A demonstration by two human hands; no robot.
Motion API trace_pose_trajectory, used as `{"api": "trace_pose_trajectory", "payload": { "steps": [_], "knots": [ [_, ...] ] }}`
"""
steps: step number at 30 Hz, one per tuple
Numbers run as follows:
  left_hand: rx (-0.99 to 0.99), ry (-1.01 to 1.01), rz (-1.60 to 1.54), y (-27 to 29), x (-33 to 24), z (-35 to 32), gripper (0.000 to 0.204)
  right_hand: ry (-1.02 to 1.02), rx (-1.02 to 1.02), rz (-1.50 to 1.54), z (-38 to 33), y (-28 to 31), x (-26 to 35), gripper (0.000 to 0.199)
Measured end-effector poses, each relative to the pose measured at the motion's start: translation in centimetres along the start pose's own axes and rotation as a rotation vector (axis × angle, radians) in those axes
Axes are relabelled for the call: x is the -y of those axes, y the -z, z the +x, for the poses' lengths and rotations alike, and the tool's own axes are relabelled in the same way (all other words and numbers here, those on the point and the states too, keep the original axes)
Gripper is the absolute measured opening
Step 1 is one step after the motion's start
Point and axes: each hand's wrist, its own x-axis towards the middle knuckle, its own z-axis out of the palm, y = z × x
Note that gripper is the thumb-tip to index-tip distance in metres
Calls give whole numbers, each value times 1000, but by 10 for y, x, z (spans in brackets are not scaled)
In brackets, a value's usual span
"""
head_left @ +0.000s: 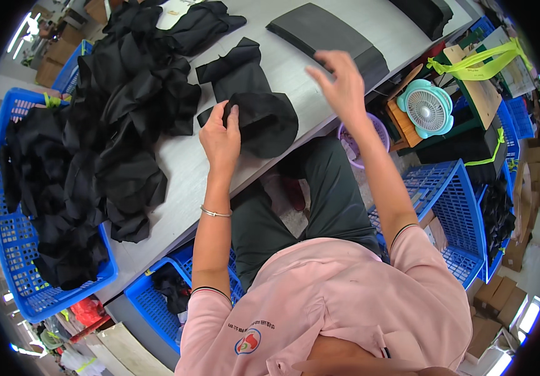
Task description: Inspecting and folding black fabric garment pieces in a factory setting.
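My left hand pinches the edge of a black fabric piece near the table's front edge. The cloth has a rounded end, and its near part overhangs the edge. Its narrower far part lies flat on the grey table, with a folded-over end. Raised above the table to the right, my right hand is slightly blurred, thumb apart from the fingers, and nothing shows in it. Beyond that hand lies a neat stack of dark grey fabric panels, curved at its near end.
Loose black fabric is heaped on the table's left and spills into a blue plastic basket. To the right are a turquoise fan, a purple bin and a blue crate. Another blue crate sits below the table.
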Motion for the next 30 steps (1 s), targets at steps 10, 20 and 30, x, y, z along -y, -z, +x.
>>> {"api": "trace_pose_trajectory", "payload": {
  "steps": [10,20,30],
  "knots": [
    [-221,-230,-120,13,-44,-59,45,-135,269,-261,60,-11,-68,21],
    [618,558,-1345,-55,-49,-136,78,171,168,-298,-94,93,72,10],
    [828,665,-1667,-60,-50,-171,78,-635,649,608,-192,173,96,9]
  ]
}}
